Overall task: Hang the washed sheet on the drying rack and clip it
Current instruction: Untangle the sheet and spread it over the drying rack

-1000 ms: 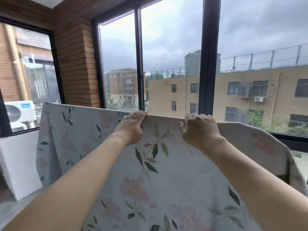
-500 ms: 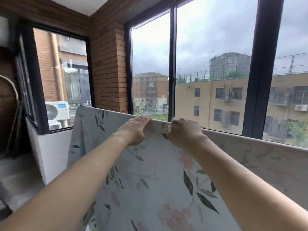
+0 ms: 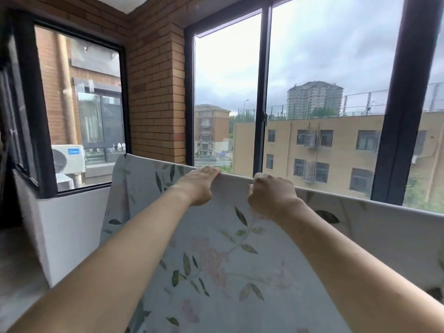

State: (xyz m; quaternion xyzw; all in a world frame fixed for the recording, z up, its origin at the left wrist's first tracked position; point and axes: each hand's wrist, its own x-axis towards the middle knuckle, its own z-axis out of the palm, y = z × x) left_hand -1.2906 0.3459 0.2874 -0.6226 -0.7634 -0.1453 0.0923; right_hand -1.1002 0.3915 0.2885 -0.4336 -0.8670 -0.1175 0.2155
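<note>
Both hands sit at the top fold of the sheet (image 3: 216, 260), a little apart from each other, near the middle of the view. At about eleven o'clock from the centre of the cloth, the left hand (image 3: 195, 186) lies flat on the fabric with its fingers straight and held side by side, their tips reaching over the top edge. Just to its right, at about one o'clock, the right hand (image 3: 270, 197) is curled into a fist on the same edge, its knuckles toward the window; the fingers bend round the fold, and the thumb side presses against the cloth. Pale blue-grey with green leaves and faded pink blossoms, the sheet is draped over a straight line that runs from nine o'clock, where its left end hangs down in soft folds, to three o'clock at the right border. Whatever carries it is hidden under the fabric. Its near face slopes down toward the camera beneath both forearms. Behind the left end stands a brick pillar (image 3: 156, 92), with a white air-conditioner unit (image 3: 68, 158) outside the side window at nine o'clock. Beyond the dark window frame (image 3: 260, 92) at twelve o'clock stands a tan building (image 3: 336, 150) under a grey sky.
</note>
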